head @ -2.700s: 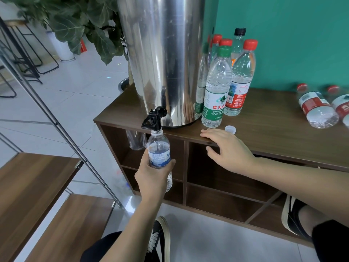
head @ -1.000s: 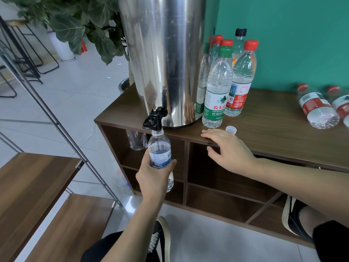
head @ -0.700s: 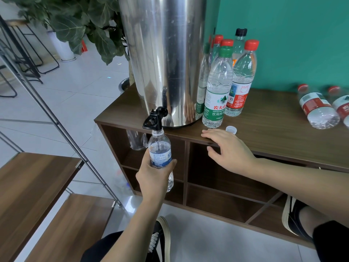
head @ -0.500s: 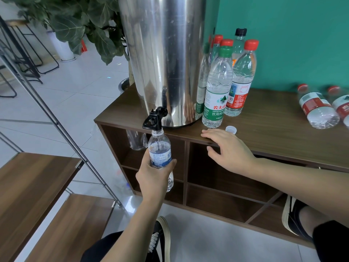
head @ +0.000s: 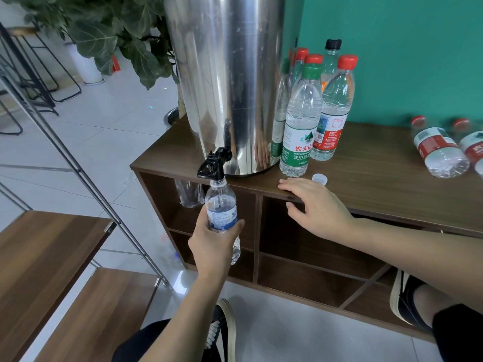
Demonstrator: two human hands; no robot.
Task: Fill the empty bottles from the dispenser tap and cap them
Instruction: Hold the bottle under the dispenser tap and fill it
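My left hand [head: 211,244] is wrapped round the small bottle [head: 222,212], holding it upright with its open mouth right under the black tap [head: 214,163] of the steel dispenser [head: 224,82], so water should drop straight in. My right hand [head: 316,205] rests flat and relaxed on the desk [head: 379,176] edge, gripping nothing, to steady me. It lies near the loose white cap [head: 320,178], ready for capping.

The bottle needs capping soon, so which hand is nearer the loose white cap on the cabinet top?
Right. The right hand rests just beside the white cap; the left hand holds the bottle under the tap.
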